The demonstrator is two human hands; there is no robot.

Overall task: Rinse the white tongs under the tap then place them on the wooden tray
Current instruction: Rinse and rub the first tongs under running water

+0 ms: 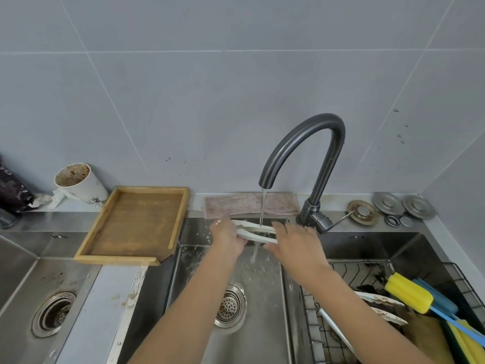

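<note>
Head view looked down on a steel sink point(265, 334) below a grey tiled wall. Both hands held the white tongs point(258, 231) crosswise over the basin, right under the tap point(304, 153), whose thin stream struck the upper arm of the tongs near the middle and ran on down toward the drain point(231, 306). The left hand point(227, 236) gripped the left end, fingers curled round it. The right hand point(295, 244) covered the right end, fingers close together and bent over the tongs; whether the thumb closed beneath could not be told. The two arms of the tongs stood slightly apart between the hands.

The wooden tray point(136, 227) lay left of the basin, bridging the divider between two basins, well apart from the tongs. Behind it a stained paper cup point(78, 183) leaned by the wall. A pinkish cloth point(236, 206) lay flat on the ledge behind the tap. Metal discs point(402, 206) sat on the ledge to the right. A wire rack point(367, 311) in the right part of the sink held dirty dishes, a yellow brush point(409, 292) and sponges.
</note>
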